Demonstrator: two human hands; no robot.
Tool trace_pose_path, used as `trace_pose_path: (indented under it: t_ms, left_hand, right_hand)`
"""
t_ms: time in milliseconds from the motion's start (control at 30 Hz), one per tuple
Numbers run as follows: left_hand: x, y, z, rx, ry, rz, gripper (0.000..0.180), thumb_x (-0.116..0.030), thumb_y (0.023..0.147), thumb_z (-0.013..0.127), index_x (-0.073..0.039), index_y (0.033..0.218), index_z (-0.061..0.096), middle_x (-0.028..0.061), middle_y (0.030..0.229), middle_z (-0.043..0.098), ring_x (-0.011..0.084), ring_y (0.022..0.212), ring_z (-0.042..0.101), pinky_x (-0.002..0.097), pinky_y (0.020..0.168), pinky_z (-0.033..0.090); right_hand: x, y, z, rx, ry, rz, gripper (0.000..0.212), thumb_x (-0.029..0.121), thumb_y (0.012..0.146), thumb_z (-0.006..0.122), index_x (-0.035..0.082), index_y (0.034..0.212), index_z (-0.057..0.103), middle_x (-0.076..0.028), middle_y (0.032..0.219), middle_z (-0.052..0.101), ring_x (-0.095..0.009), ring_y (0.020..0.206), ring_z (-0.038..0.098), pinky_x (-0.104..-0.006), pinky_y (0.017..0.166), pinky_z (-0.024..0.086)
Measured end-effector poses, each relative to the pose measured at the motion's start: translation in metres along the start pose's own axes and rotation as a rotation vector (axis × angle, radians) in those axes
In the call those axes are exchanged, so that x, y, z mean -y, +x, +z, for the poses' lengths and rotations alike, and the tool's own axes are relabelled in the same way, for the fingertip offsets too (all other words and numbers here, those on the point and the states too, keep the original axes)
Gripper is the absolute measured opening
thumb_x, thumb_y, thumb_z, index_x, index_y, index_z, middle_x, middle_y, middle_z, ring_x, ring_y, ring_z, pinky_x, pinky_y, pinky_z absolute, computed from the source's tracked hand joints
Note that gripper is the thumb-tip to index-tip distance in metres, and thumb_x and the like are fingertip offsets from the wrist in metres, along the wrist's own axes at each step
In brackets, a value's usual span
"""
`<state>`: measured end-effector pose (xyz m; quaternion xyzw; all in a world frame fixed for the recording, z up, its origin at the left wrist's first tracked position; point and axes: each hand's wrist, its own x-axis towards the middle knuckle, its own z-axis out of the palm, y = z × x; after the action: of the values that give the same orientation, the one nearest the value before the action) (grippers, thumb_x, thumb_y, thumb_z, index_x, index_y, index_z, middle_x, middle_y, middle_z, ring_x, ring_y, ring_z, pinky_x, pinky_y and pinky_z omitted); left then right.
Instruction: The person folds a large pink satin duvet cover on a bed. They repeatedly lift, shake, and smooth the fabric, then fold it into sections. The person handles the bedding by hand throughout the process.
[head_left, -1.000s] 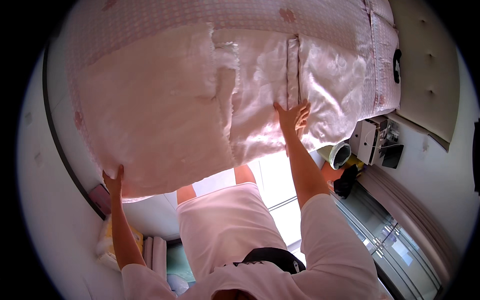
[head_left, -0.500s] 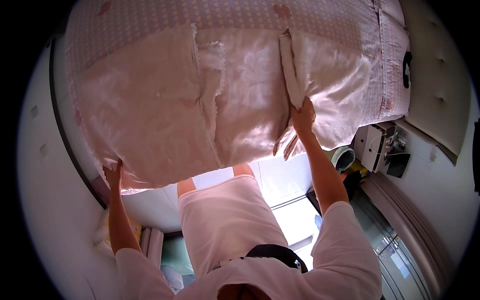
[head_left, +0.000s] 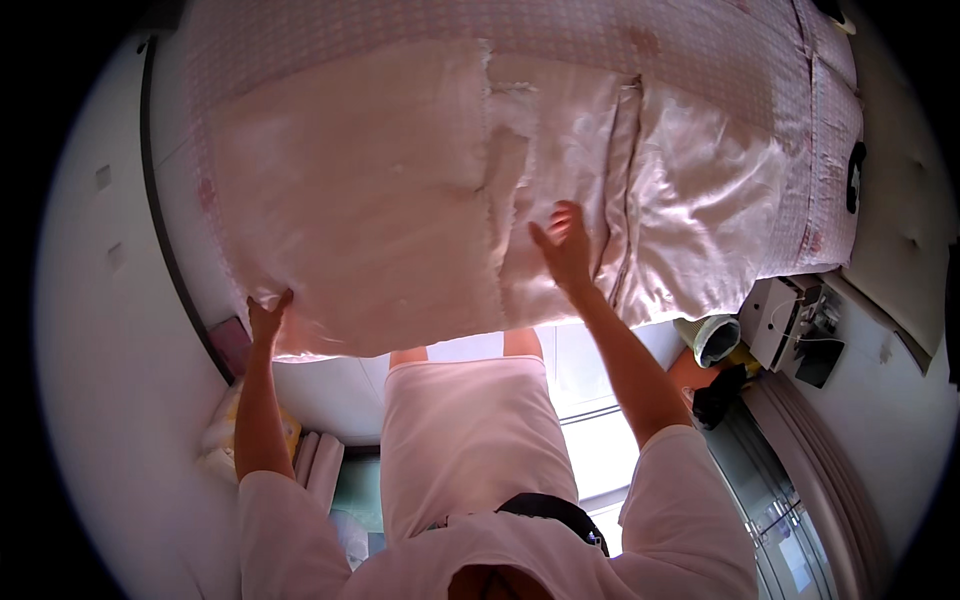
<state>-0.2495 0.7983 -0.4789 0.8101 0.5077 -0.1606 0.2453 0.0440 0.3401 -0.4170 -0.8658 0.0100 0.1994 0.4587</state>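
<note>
A shiny pink satin duvet cover (head_left: 380, 200) lies folded in layers along the near side of the bed. Lace edging (head_left: 492, 190) trims the end of its left layer, and a long folded ridge (head_left: 622, 180) runs down the right part. My left hand (head_left: 268, 318) grips the cover by its near left corner, thumb and fingers on either side of the cloth. Over the middle strip, between the lace and the ridge, my right hand (head_left: 566, 245) is held with fingers apart and nothing in it. Whether its fingertips touch the cloth I cannot tell.
Under the cover is a pink patterned bedspread (head_left: 400, 22). A padded headboard (head_left: 905, 200) stands at the right. Beside the bed are a white nightstand (head_left: 770, 320) with cables and a waste bin (head_left: 716, 340). A wardrobe-like white panel (head_left: 100, 300) flanks the left.
My right hand has let go of the folded ridge and moved left, its fingers opening. The ridge now lies flatter and straighter. My left hand stays at the corner. The whole view has shifted.
</note>
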Motion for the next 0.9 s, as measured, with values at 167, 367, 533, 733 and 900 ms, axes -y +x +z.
trace_pose_path:
  t_ms: [167,367,533,733,900]
  left_hand:
    - [-0.050,-0.008,-0.027,0.140,-0.157,0.060,0.094,-0.046,0.052,0.074,0.010,0.114,0.031,0.0248,0.111,0.045,0.0331,0.100,0.047,0.0366,0.084,0.039]
    - [-0.015,0.006,-0.035,0.218,-0.352,-0.016,0.079,-0.040,0.057,0.074,0.005,0.110,0.037,0.0193,0.102,0.051,0.0259,0.089,0.053,0.0326,0.076,0.044]
    - [-0.025,0.004,-0.040,0.294,-0.360,-0.009,0.072,-0.036,0.059,0.073,0.005,0.107,0.038,0.0158,0.096,0.054,0.0224,0.085,0.054,0.0311,0.073,0.046]
    - [-0.038,-0.017,-0.030,0.293,-0.478,0.110,0.066,-0.034,0.059,0.073,0.004,0.103,0.042,0.0154,0.094,0.055,0.0222,0.084,0.055,0.0308,0.071,0.046]
    - [-0.024,-0.014,-0.020,0.216,-0.421,0.051,0.067,-0.034,0.059,0.074,0.004,0.104,0.041,0.0159,0.094,0.055,0.0231,0.084,0.055,0.0314,0.071,0.046]
  right_hand:
    - [0.012,-0.018,0.081,0.304,0.455,0.486,0.053,0.035,0.067,0.068,0.000,0.101,0.049,-0.005,0.081,0.056,-0.014,0.073,0.052,-0.0262,0.065,0.042]
    - [0.055,-0.013,0.098,0.407,0.572,0.494,0.034,0.012,0.062,0.069,0.000,0.090,0.055,-0.003,0.077,0.056,-0.011,0.067,0.051,-0.0258,0.061,0.042]
    - [0.069,-0.020,0.072,0.213,0.638,0.382,0.021,0.006,0.063,0.061,-0.002,0.082,0.057,-0.002,0.072,0.054,-0.009,0.061,0.049,-0.0219,0.054,0.040]
    - [0.029,-0.015,0.026,0.070,0.499,0.457,0.036,0.011,0.062,0.066,-0.002,0.094,0.055,-0.008,0.081,0.057,-0.015,0.066,0.054,-0.0245,0.060,0.043]
    - [0.006,0.027,0.018,0.240,0.682,0.525,0.051,0.022,0.066,0.069,-0.001,0.106,0.048,-0.007,0.094,0.056,-0.016,0.080,0.055,-0.0286,0.070,0.045]
